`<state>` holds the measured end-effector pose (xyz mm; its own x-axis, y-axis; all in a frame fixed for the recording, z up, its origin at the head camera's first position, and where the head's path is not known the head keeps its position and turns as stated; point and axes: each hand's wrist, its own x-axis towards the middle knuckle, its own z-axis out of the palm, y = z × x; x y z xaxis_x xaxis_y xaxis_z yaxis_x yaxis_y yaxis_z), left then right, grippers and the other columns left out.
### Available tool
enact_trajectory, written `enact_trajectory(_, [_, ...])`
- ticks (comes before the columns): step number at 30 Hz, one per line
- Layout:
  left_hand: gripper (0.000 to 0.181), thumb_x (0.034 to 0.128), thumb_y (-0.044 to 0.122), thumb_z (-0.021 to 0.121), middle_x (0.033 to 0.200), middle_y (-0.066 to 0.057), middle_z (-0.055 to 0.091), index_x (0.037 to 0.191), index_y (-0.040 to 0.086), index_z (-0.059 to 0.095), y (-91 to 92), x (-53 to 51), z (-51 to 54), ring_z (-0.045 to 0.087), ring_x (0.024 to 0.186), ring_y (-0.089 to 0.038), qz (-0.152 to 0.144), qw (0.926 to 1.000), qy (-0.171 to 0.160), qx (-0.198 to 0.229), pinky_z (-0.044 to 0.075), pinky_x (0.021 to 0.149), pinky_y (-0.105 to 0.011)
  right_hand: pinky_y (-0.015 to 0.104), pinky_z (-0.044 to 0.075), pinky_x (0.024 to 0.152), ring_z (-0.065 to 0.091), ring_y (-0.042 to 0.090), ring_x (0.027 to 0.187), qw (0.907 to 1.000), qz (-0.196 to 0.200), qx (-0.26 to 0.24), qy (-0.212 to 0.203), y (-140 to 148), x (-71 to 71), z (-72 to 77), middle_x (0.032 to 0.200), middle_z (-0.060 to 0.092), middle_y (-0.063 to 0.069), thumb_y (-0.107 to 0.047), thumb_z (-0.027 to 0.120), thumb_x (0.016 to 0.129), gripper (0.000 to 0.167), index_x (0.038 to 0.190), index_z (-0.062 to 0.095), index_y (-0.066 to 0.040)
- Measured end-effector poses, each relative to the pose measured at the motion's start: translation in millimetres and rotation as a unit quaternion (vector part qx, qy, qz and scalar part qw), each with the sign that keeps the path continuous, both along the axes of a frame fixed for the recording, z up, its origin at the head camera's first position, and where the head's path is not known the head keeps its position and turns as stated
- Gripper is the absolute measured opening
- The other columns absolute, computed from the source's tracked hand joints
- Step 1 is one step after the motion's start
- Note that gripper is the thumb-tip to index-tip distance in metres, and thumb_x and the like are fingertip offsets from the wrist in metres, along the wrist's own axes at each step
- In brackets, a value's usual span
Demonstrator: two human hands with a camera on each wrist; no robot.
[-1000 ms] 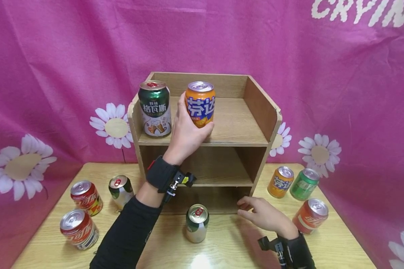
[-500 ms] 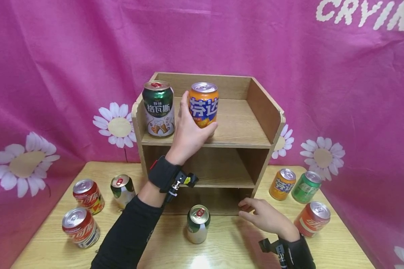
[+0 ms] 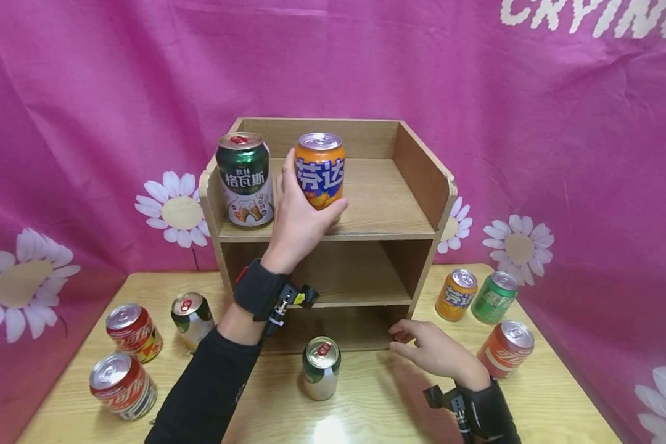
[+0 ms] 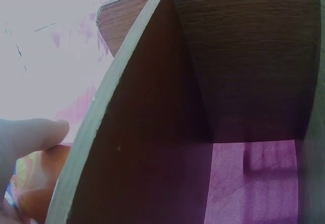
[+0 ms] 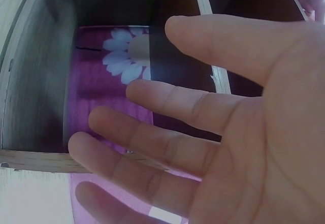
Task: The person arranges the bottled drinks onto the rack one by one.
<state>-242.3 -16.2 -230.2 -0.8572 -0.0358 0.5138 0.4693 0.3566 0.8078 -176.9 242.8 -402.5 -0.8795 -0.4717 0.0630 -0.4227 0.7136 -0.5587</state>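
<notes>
My left hand (image 3: 300, 219) grips an orange soda can (image 3: 325, 176) upright at the front of the top board of a wooden shelf unit (image 3: 380, 206). Just left of that hand stands a green and white can (image 3: 246, 179) on the same board. In the left wrist view, part of the orange can (image 4: 41, 176) shows under the thumb, beside the shelf board. Near the unit's lower right corner, my right hand (image 3: 435, 353) holds nothing. Its fingers are relaxed and spread in the right wrist view, in front of the shelf openings.
A green and white can (image 3: 321, 370) stands before the unit. Two red cans (image 3: 123, 385) and another green-white can (image 3: 192, 320) are on the table's left. On the right are an orange can (image 3: 456, 296), a green can (image 3: 494, 298) and an orange-red can (image 3: 505, 349).
The head view shifts slightly between frames. Both hands and the orange soda can keep about the same place relative to the shelf unit.
</notes>
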Motion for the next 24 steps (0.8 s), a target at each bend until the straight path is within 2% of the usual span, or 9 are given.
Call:
enact_trajectory(8, [0.102,0.0762,0.02,0.078,0.139,-0.012,0.036,0.15,0.013,0.009,-0.3,0.6,-0.6,0.041,0.123,-0.023,-0.007,0.9999,0.003,0.01,0.033,0.102,-0.038,0.04,0.051,0.077,0.061,0.014,0.087,1.0,-0.001,0.005,0.003,0.1,1.3,0.9,0.094,0.065,-0.003,-0.024,0.062,0.092,0.023,0.106,0.064,-0.006])
enact_trajectory(16, [0.1,0.0778,0.019,0.077,0.14,-0.011,0.035,0.15,0.014,0.008,-0.8,1.3,1.6,0.042,0.123,-0.022,-0.02,0.9996,-0.004,0.017,0.034,0.102,-0.038,0.032,0.051,0.075,0.062,0.013,0.086,0.9999,0.004,0.01,0.012,0.5,1.2,1.4,0.093,0.065,-0.004,-0.025,0.062,0.091,0.022,0.105,0.064,-0.008])
enact_trajectory(24, [0.101,0.0774,0.018,0.078,0.143,-0.011,0.033,0.15,0.012,0.008,-1.9,2.3,1.8,0.039,0.126,-0.022,-0.03,0.9992,-0.009,0.024,0.032,0.104,-0.037,0.038,0.052,0.075,0.062,0.017,0.087,1.0,0.007,-0.002,0.002,0.8,0.7,1.0,0.093,0.065,-0.001,-0.023,0.062,0.092,0.022,0.106,0.063,-0.006])
